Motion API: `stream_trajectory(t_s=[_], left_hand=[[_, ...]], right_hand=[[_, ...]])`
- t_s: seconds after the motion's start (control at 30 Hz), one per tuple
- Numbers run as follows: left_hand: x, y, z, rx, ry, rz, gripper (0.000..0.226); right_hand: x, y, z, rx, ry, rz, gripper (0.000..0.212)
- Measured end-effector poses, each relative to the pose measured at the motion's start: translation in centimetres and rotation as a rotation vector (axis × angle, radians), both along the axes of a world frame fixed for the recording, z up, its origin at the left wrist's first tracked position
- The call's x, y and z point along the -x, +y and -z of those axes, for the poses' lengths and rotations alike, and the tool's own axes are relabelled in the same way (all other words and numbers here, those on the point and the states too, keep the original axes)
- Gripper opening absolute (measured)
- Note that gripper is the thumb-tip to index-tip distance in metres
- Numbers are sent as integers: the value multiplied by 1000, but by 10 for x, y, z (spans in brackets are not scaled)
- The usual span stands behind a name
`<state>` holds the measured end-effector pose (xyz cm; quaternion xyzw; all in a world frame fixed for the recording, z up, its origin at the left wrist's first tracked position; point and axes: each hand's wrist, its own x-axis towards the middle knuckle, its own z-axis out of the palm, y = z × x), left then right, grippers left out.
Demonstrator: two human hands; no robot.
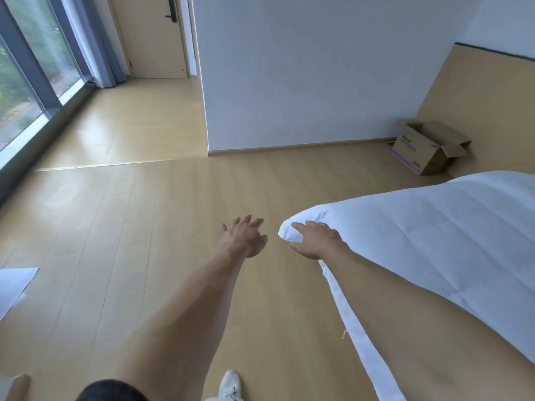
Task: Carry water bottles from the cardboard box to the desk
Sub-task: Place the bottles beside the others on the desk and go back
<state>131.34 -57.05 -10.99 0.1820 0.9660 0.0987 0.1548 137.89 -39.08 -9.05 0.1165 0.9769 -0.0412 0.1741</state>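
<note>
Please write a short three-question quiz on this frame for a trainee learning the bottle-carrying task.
1. True or false: the left hand holds a water bottle.
2. Where does the cardboard box stand? A) on the bed B) on the floor by the wall C) by the window
3. What does the right hand hover over?

Key: 1 false, both hands are open and hold nothing. 2 B. 3 The corner of the white bedding.

Both arms outstretched, left hand (243, 237) and right hand (317, 241) empty

Head-worn camera looks forward and down across the floor (144, 227).
</note>
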Motion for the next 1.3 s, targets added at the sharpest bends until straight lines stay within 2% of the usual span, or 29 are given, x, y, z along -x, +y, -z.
stream_trajectory(t_s=[0.17, 0.37, 0.73, 0.97, 1.3], left_hand=[[112, 8, -7, 15, 1, 49, 55], [207, 32, -6, 28, -8, 103, 58], [420, 82, 8, 100, 8, 70, 58], [560, 125, -4, 129, -23, 18, 58], [720, 212, 16, 115, -39, 140, 58]], right_hand=[[102, 6, -15, -25, -25, 43, 64], [194, 18, -21, -12, -34, 88, 65], [416, 66, 19, 68, -42, 74, 65], [557, 108, 16, 97, -77, 55, 60], [703, 172, 30, 79, -100, 133, 60]])
